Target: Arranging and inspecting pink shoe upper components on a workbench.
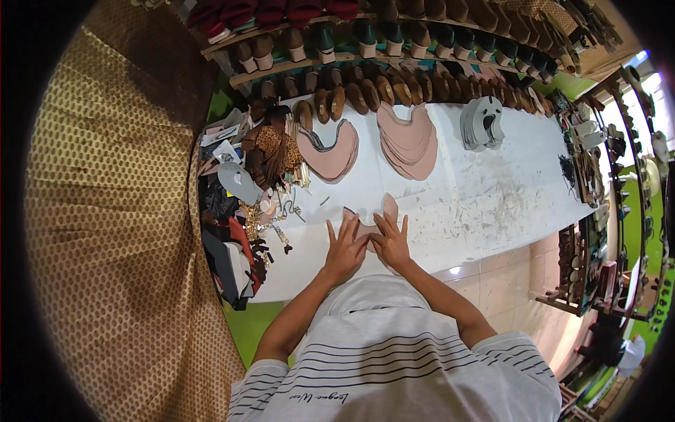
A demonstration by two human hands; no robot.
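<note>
A pink, curved shoe-upper piece (391, 206) lies on the white table near its front edge, partly covered by my hands. My left hand (346, 246) rests on its left part with the fingers stretched out and spread. On its right part lies my right hand (391, 239), also spread, the thumbs close together at the middle. Beyond my hands are two stacks of similar U-shaped pink pieces, one left (336, 160) and one in the middle (411, 149). A stack of grey cut pieces (482, 123) sits farther right.
Scraps, straps and leopard-print material (285, 155) crowd the table's left end. Wooden shoe lasts (383, 90) line the far edge below shelves of shoes (365, 39). A gold patterned curtain (119, 211) hangs at left; shoe racks (587, 232) stand at right.
</note>
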